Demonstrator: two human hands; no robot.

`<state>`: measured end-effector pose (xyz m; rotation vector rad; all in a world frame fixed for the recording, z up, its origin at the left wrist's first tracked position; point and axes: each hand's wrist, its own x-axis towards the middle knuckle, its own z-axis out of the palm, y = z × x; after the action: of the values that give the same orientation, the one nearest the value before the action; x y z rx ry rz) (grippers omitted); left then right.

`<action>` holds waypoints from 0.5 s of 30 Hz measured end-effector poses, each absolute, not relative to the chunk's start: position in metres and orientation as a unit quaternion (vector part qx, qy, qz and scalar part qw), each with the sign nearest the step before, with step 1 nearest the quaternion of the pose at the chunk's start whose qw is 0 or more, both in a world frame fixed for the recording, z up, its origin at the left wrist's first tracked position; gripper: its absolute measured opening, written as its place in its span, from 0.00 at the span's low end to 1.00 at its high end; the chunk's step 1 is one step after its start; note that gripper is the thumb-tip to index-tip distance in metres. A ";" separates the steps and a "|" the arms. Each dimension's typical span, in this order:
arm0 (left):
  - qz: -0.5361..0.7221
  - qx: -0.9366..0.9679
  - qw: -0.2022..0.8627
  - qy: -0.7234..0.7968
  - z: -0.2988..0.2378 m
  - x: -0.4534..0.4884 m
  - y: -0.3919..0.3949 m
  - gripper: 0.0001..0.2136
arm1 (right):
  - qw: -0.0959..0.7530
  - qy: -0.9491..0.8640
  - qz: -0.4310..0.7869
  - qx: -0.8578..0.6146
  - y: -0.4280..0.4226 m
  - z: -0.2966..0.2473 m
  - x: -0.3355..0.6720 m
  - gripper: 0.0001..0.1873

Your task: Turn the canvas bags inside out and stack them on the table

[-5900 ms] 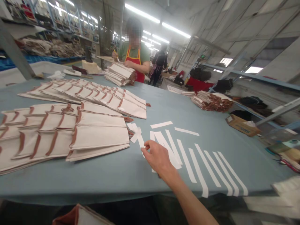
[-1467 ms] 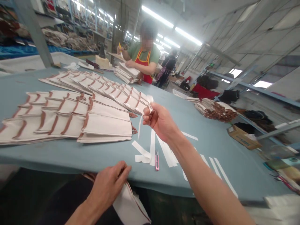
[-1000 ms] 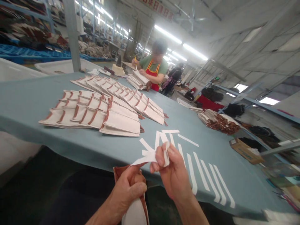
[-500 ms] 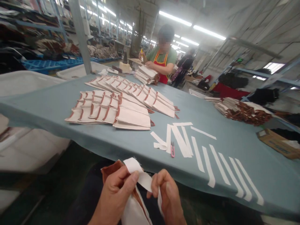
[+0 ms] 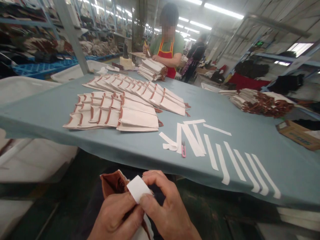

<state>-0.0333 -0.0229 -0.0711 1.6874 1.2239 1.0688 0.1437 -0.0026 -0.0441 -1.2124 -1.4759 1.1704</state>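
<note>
Head view: low in the near foreground, below the near edge of the bench (image 5: 57, 116), the left hand (image 5: 113, 216) and right hand (image 5: 168, 213) meet. The fingers of both are closed on a folded white strip (image 5: 138, 188), pinching it against the brown-trimmed mouth of a cream bag (image 5: 111, 182). On the bench, loose strips (image 5: 226, 161) lie side by side at the right, pink snips (image 5: 183, 150) just left of them, and overlapping rows of bags (image 5: 112, 113) further left. At the far end, a person in a red apron (image 5: 168, 53) handles a stack
</note>
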 end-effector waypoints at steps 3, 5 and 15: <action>0.406 0.680 0.379 0.479 -0.074 -0.036 -0.026 0.17 | 0.440 -0.584 0.469 -0.495 -0.007 -0.039 0.128 0.05; 0.402 0.687 0.373 0.477 -0.074 -0.038 -0.027 0.17 | 0.434 -0.576 0.479 -0.501 -0.010 -0.041 0.123 0.08; 0.428 0.653 0.400 0.481 -0.074 -0.037 -0.037 0.17 | 0.426 -0.496 0.566 -0.503 -0.017 -0.048 0.112 0.20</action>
<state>-0.0369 -0.0365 -0.0736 1.6515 1.2167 1.0827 0.1118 -0.0172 -0.0482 -1.2566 -1.2402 1.4143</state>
